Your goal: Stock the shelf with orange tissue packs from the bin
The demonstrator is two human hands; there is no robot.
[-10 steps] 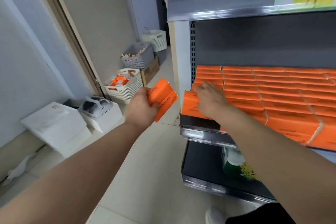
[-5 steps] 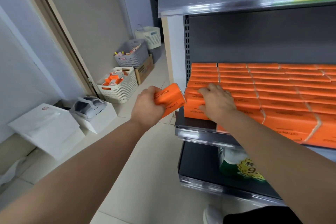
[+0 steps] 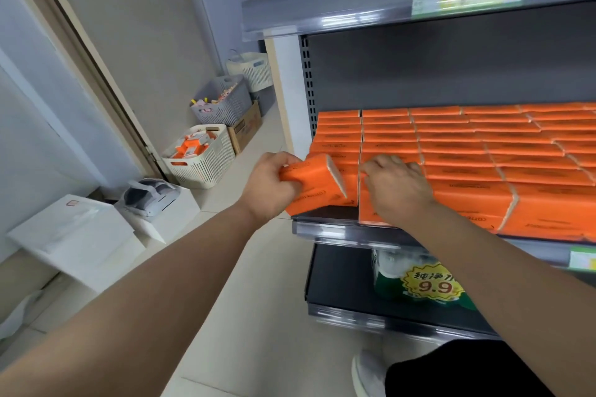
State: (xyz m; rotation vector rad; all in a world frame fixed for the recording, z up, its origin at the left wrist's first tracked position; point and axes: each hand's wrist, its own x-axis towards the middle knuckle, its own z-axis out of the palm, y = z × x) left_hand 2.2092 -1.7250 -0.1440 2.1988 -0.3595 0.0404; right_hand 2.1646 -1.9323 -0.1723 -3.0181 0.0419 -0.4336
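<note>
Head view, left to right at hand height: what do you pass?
White box → white bin → left hand → held pack → right hand → stacked packs.

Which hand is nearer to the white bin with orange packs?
Left. The left hand, holding an orange pack, is right of the bin; the right hand lies farther right, on the shelved packs.

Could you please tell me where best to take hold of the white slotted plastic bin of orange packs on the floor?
Probably by the handle cut-out in the near end wall of the white slotted plastic bin, coming from above: it stands upright and open-topped on the floor, with a brown cardboard box close at its far end.
</note>
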